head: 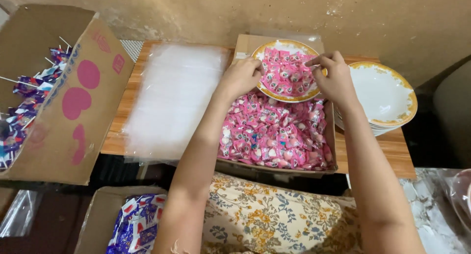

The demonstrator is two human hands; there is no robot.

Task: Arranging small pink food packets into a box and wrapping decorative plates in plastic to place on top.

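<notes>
- Your left hand rests on the near-left rim of the gold-edged plate, fingers curled down among the pink wrapped candies; what the fingertips pinch, if anything, I cannot tell.
- Your right hand sits at the plate's right rim, thumb and forefinger pressed together on what looks like one candy wrapper.
- The plate sits over the far end of the open box full of the same pink candies, on the wooden table.
- Stack of empty white plates with gold rims is just beside your right hand, touching the box side or very near it.
- Sheet stack of clear plastic bags lies left of the box, apart from both hands.
- Big cardboard box at far left holds purple-wrapped lollipops; another box at bottom holds blue and white wrapped sweets.
- Floral cloth covers your lap below the table.
- To do it well, likely: keep the plate level over the box so spills fall back in, and handle the candies in small pinches with one hand while the other steadies the rim.
</notes>
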